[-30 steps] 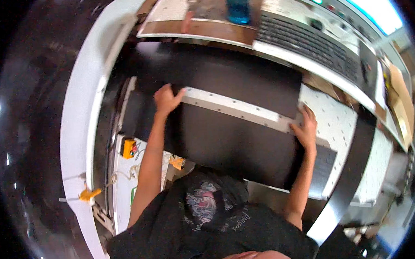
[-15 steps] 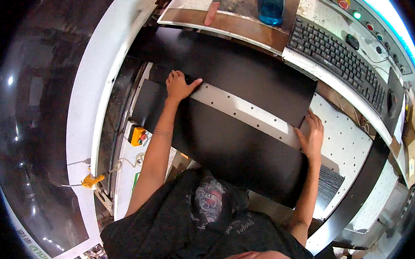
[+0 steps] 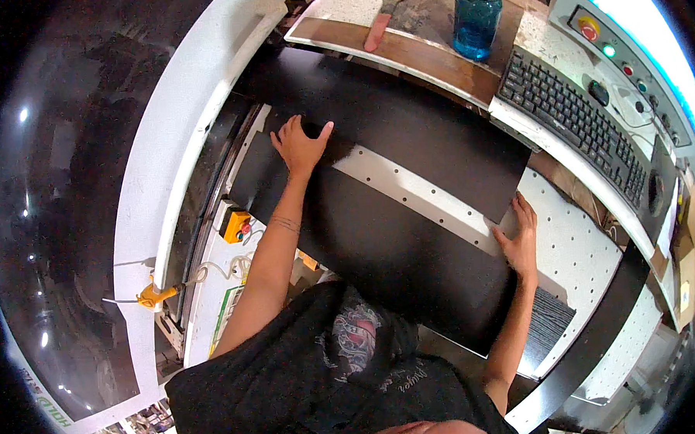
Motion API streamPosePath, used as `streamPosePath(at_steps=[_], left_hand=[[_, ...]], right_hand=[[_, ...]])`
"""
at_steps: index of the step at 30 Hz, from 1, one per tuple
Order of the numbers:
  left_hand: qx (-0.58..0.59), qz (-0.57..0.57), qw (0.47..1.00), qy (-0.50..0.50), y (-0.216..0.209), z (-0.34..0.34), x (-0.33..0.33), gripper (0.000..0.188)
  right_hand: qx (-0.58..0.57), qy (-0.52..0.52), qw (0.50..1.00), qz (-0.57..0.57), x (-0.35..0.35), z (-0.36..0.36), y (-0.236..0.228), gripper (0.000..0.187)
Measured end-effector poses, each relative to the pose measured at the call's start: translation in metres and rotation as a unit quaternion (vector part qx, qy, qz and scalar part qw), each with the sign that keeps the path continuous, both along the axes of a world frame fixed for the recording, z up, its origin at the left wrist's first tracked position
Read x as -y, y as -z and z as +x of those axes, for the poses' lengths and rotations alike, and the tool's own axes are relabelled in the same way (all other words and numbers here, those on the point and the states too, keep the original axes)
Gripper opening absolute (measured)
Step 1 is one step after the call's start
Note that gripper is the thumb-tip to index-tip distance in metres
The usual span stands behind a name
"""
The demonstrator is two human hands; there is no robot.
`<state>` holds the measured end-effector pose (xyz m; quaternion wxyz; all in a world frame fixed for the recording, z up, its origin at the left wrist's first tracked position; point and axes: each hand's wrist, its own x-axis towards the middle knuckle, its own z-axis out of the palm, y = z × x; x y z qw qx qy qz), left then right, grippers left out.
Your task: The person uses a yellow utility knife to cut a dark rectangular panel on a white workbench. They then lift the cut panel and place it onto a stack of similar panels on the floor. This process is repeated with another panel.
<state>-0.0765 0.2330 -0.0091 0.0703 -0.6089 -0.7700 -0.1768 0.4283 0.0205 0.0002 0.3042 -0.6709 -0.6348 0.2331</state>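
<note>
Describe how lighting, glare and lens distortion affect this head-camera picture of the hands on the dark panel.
Head view: fisheye bends the white machine frame into an arc; the corners go black. The screen is blown out. Small glints dot the dark left side. The left hand, right hand and dark panel are evenly lit and sharp.

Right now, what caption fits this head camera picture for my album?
Left hand and right hand press a large flat black board on a white perforated table.
</note>
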Motion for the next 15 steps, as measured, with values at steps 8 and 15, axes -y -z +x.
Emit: streamPosePath(at_steps=[8,15], left_hand=[[0.045,-0.037,0.997,0.041,-0.001,-0.009,0.001,0.077],[0.053,-0.051,0.995,0.062,-0.002,-0.011,0.007,0.072]], right_hand=[[0.028,0.002,0.999,0.016,-0.001,0.001,0.003,0.062],[0.022,-0.009,0.999,0.04,-0.004,-0.001,0.012,0.06]])
